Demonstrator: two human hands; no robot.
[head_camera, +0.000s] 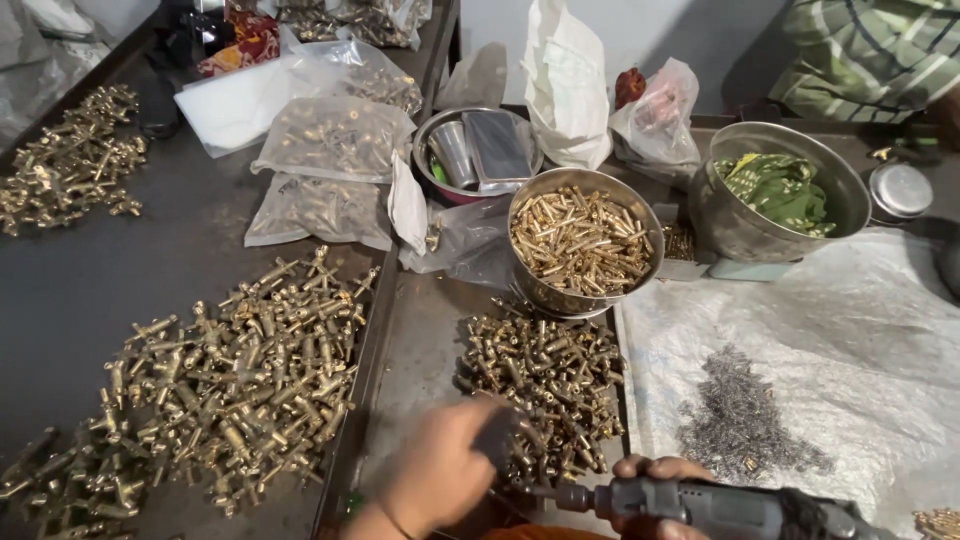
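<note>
Brass fittings pile (545, 385) on bench (420, 340) | left hand (445, 470) blurred at pile, fingers' state unclear | right hand (655, 495) clamped on grey rotary tool (700, 505) | step: picking piece; next needs steady alignment with tool tip.

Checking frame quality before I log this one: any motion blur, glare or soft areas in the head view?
Head view: the left hand is smeared by motion blur over the small brass parts pile; the right hand and its grey rotary tool are fairly sharp; mild glare on the steel bowl of brass pins and the plastic bags; the far left corner is dim.
</note>
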